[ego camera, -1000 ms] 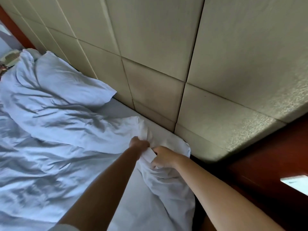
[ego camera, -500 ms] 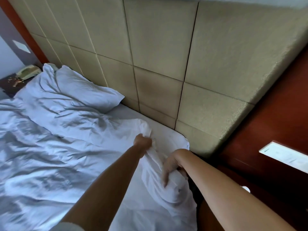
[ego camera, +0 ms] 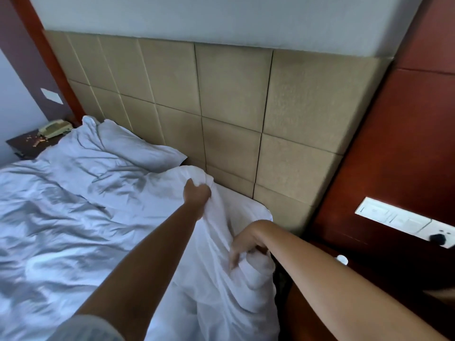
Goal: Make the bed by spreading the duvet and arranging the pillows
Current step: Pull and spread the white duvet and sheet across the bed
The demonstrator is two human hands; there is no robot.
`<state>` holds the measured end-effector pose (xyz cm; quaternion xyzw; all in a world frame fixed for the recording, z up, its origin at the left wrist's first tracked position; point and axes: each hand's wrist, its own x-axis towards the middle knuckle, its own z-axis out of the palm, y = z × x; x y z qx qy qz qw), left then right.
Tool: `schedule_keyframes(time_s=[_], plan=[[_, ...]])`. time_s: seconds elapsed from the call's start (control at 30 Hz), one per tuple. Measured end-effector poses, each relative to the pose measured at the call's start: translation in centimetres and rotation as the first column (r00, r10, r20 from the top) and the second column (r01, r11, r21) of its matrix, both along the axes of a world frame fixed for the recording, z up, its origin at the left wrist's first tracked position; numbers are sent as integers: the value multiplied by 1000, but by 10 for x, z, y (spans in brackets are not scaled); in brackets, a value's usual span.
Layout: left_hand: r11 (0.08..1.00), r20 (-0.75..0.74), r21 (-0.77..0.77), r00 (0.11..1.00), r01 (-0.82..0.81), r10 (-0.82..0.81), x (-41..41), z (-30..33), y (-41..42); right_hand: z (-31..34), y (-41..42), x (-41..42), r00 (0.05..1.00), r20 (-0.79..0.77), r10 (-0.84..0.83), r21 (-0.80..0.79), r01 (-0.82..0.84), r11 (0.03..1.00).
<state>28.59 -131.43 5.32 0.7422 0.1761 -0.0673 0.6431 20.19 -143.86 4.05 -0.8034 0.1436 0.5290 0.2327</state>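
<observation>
- Since a moment ago, the two hands have drawn apart along the duvet's (ego camera: 98, 198) edge: the left hand (ego camera: 197, 193) has gone up toward the headboard (ego camera: 234, 99), and the right hand (ego camera: 246, 244) has dropped down by the bed's near corner.
- Duvet lies crumpled and white across most of the bed, its upper right corner bunched and lifted in the left hand close to the headboard.
- Left hand's fingers are clamped tight on that bunch of cloth, the arm stretched out straight over the bed.
- Right hand sits lower, at the bed's right edge, its fingers curled over a thick roll of the same white cloth; the fingertips press down into it, though how firmly they grip I cannot tell.
- Between the hands the cloth runs in a loose, drooping fold.
- A pillow (ego camera: 133, 143) rests at the far left against the headboard, partly under the duvet.
- A strip of bare sheet (ego camera: 248, 207) shows between the duvet corner and the headboard.
- Beyond the pillow stands a dark nightstand (ego camera: 22, 146) with a pale phone (ego camera: 55, 127) on it.
- To the right, a reddish wood panel (ego camera: 406, 143) carries a white switch plate (ego camera: 403, 221).
</observation>
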Motion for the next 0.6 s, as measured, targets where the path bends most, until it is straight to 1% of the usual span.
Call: schedule_keyframes(time_s=[0.07, 0.1, 0.13, 0.17, 0.2, 0.23, 0.27, 0.3, 0.33, 0.37, 0.4, 0.43, 0.47, 0.5, 0.53, 0.6], plan=[[999, 51, -39, 999, -13, 15, -3, 14, 0, 5, -15, 4, 998, 12, -62, 87, 61, 994], [998, 75, -53, 997, -19, 23, -1, 19, 0, 13, -22, 8, 992, 57, -116, 160, 106, 981], [998, 95, -61, 995, -10, 16, 2, 24, 0, 27, -27, 8, 978, 87, -191, 258, 163, 952], [997, 105, -80, 994, -5, 14, 6, 30, 1, 42, -32, 7, 954, 109, -281, 370, 223, 902], [993, 118, -114, 993, 9, 4, 10, 36, 0, 53, -39, 9, 915, 104, -390, 504, 290, 814], [986, 128, -167, 992, 24, -2, 12, 43, -1, 60, -46, 14, 860, 74, -505, 631, 352, 692], [974, 124, -224, 992, 44, -16, 13, 50, -6, 63, -49, 20, 792, 50, -608, 725, 390, 567], [959, 100, -268, 993, 91, -66, 13, 55, -11, 65, -50, 27, 718, 61, -693, 778, 401, 484], [951, 60, -266, 987, 158, -147, 16, 57, -19, 65, -50, 36, 621, 113, -775, 797, 409, 444], [949, 6, -220, 973, 228, -232, 18, 56, -26, 62, -51, 47, 523, 176, -834, 799, 419, 432], [944, -54, -151, 951, 294, -305, 20, 52, -33, 61, -53, 57, 450, 232, -862, 786, 436, 439], [933, -122, -106, 927, 343, -355, 22, 47, -37, 61, -55, 64, 404, 283, -870, 775, 438, 456], [920, -193, -121, 900, 373, -390, 25, 39, -40, 62, -59, 71, 391, 326, -861, 762, 430, 484], [910, -256, -152, 874, 386, -413, 28, 31, -42, 59, -63, 77, 404, 360, -841, 747, 415, 519], [906, -302, -202, 856, 373, -420, 33, 22, -45, 55, -68, 83, 453, 376, -808, 725, 399, 561], [913, -340, -247, 854, 323, -394, 43, 5, -53, 47, -74, 88, 609, 372, -700, 670, 347, 657]])
